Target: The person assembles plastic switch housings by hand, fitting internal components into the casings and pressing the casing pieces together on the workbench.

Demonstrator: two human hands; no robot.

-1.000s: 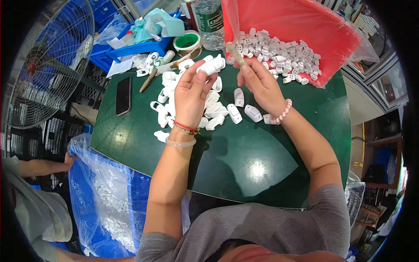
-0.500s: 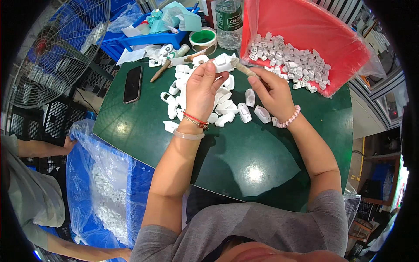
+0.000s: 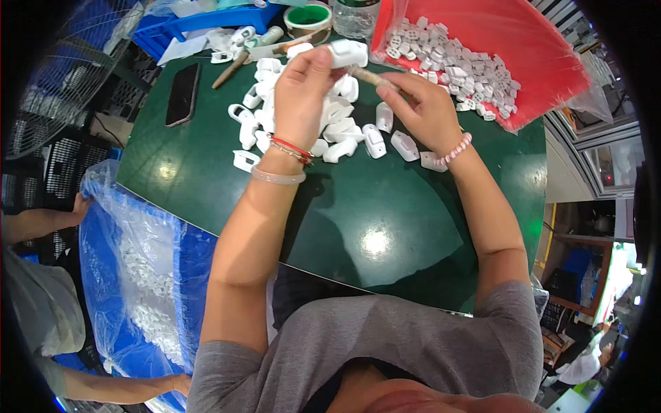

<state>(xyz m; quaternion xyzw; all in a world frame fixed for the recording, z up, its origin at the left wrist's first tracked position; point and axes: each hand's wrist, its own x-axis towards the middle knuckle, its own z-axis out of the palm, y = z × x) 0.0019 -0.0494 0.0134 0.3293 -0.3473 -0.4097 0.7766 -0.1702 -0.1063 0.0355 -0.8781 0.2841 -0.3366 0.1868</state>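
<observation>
The left hand is pinching a white plastic part between thumb and fingers, holding it above the tabletop toward the far edge. The right hand is pinching a pale, wrapped-looking stick between thumb and forefinger, its tip pointing left and lying just beside the underside of the part; whether the two are touching, I cannot tell.

A heap of similar white parts is lying under and around the left hand, and a short line of separate white pieces is resting below the right hand, between the heap and the right edge. A dark phone is lying near the left edge. A wooden-handled tool is pointing its handle toward the phone, and a roll of tape is standing near the far edge beside a clear bottle. A blue tray is sitting by the far left corner, and a red bin is spreading small white blocks by the far right corner. Off the left edge, a co-worker's hand is gripping a plastic-lined blue bin.
</observation>
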